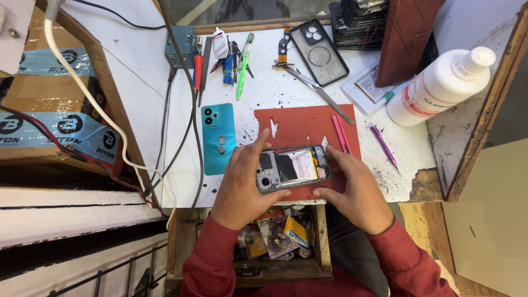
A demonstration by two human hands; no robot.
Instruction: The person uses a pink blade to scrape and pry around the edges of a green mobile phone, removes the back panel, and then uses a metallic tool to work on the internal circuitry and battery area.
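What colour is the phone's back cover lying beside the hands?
The back cover is teal blue, lying left of the left hand. The head view shows it best.

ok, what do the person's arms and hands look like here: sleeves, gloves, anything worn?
Both arms are in long dark red sleeves of a plain, slightly creased fabric that end at the wrists. The left hand and right hand are bare: no gloves, and no rings, watch or wrist strap show. No cables or markings show on the arms.
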